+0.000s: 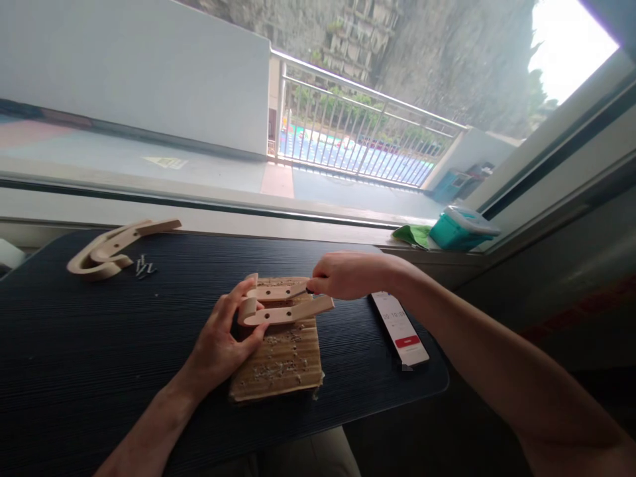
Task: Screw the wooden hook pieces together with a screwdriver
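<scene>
Two pale wooden hooks (283,315) with dark holes lie side by side on a worn corrugated cardboard block (293,361) pitted with small holes. My left hand (223,338) is closed around the hooks' curved ends, fingers at the far side and thumb at the near side. In my right hand (342,275), closed in a fist, is what looks like a screwdriver (309,289). Its dark end and thin shaft show, pointing left along the far hook; most of the handle is hidden in the fist. Whether its tip touches a screw cannot be made out.
More wooden hooks (116,245) lie at the table's back left, beside several loose screws (142,267). A phone (400,328) showing a timer lies to the right. A teal box (462,228) and a green cloth (411,235) sit by the window.
</scene>
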### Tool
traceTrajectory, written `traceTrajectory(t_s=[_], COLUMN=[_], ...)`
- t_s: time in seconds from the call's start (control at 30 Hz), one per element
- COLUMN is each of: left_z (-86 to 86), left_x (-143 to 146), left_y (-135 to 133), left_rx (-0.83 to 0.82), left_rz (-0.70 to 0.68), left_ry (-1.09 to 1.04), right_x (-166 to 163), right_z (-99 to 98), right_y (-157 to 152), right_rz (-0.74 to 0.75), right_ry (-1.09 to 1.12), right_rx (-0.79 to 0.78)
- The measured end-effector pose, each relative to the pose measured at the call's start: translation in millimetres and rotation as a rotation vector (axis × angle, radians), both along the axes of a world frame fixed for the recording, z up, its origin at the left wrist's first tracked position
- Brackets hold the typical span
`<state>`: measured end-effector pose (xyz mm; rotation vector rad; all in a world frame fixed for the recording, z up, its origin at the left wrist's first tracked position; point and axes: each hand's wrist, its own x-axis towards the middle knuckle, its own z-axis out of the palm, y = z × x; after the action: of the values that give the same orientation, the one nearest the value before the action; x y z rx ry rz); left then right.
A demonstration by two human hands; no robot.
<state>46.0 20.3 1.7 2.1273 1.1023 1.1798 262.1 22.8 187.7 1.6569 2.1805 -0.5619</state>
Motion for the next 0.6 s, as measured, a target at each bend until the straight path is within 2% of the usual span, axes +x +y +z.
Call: traceTrajectory(t_s=[0.1,0.23,0.3,0.37,0.47,0.6], left_z=[0.8,1.8,2.0,1.9,1.3,0.0], left_x=[0,-1,-1,-1,0,1], left_y=[0,-1,-1,-1,-1,1], left_rx=[-0.037,-0.071,-0.050,-0.029,-0.017,0.012], left_rz=[0.003,0.018,0.031,0.045,0.057,0.071], left_ry=[0.014,0.044,0.060,0.074,0.089,0.096], right_x=[18,28,27,24,18,14], right_z=[-18.1,-78.1,-107.9,-128.1,-140.5,-142.3], right_y=[-22,-50,-57,-61,-62,-60], right_rz=[-0.135,-0.418,-0.566,-0.653,-0.680,-0.697], right_ry=[0.288,0.589,0.769,0.939,1.065,1.123], right_rx=[0.191,0.430,0.471,0.483,0.504,0.513])
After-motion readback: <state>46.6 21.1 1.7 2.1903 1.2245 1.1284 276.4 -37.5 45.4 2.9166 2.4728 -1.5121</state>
